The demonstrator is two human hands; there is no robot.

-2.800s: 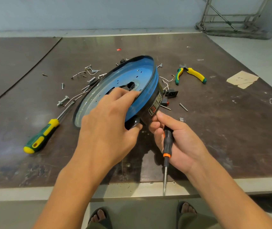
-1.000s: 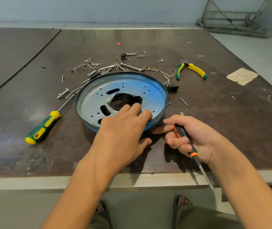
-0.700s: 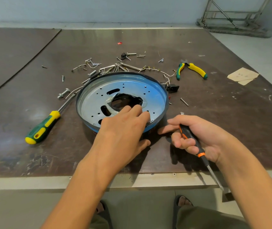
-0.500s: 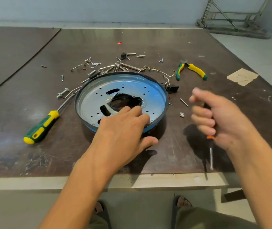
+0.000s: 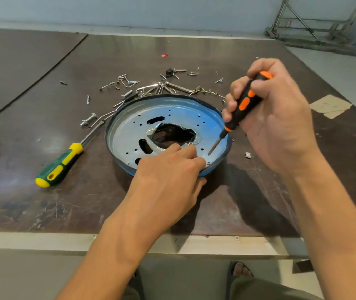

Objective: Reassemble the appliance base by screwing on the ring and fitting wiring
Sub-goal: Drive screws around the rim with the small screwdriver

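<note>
— While the left hand [image 5: 168, 180] presses flat on the base [image 5: 172, 113], mid-table, where's the driver [image 5: 245, 102]?
— Clamped in the right hand [image 5: 281, 126], tip over the base's 4 o'clock. At 9 lies a green driver [image 5: 60, 165], at 12 screws [image 5: 127, 83].

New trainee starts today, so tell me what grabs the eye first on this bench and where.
A round blue-tinted metal base sits on the table, the left grip resting on its near rim. Above its right side the right grip holds a black-and-orange screwdriver, tip angled down toward it. Loose screws lie scattered behind the base, and a green-and-yellow screwdriver lies to its left.
</note>
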